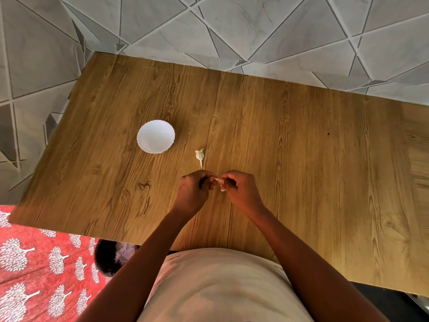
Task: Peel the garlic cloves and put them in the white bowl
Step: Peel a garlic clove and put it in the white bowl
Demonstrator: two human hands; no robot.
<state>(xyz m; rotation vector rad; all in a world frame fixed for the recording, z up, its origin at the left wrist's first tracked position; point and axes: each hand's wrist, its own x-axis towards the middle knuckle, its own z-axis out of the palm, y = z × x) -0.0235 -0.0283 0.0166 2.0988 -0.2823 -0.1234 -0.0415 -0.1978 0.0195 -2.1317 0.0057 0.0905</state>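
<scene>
Head view looks down on a wooden table (301, 159) where both hands meet close together just in front of the person's body. The left hand (192, 189) and the right hand (241, 189) have their fingers curled in, and between their fingertips sits a small pale garlic clove (219, 181), pinched from both sides. Only a sliver of it shows; most of it is hidden by the fingers, so how much skin is off cannot be told.

A clove like this is light and firm, but its papery skin is thin, dry and tears easily, and once bared the flesh is likely to turn a little sticky or slick. The sensible hold seems to be the one shown: one hand steadying the body of the clove while the other hand's nails pick at the loose skin near a tip, where the paper lifts most readily. Squeezing hard would probably bruise it or make it shoot out.

Just beyond the hands, apart from them, lies the rest of the garlic (199, 156), a small whitish piece with a stalk pointing back toward the left hand. The white bowl (156, 123) stands farther off, up and to the left of that piece, well apart from both hands. Nothing can be made out inside it.
</scene>
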